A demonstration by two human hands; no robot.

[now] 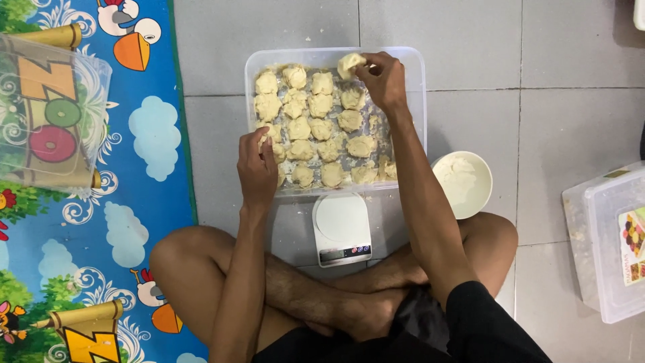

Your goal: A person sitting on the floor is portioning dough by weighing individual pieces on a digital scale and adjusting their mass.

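Observation:
A clear plastic tray [416, 74] on the tiled floor holds several pale dough lumps [321, 128] in rows. My right hand [383, 81] is over the tray's far right part, with one dough piece [350, 64] pinched in its fingers. My left hand [257, 168] rests on the tray's near left side, its fingers touching a dough lump there. A small white kitchen scale [341, 227] sits just in front of the tray, between my crossed legs and the tray.
A white bowl [478, 195] with dough in it stands right of the scale by my knee. A colourful play mat [148, 202] lies at left with a clear plastic container [54, 114] on it. Another clear lidded box [605, 242] stands at the right edge.

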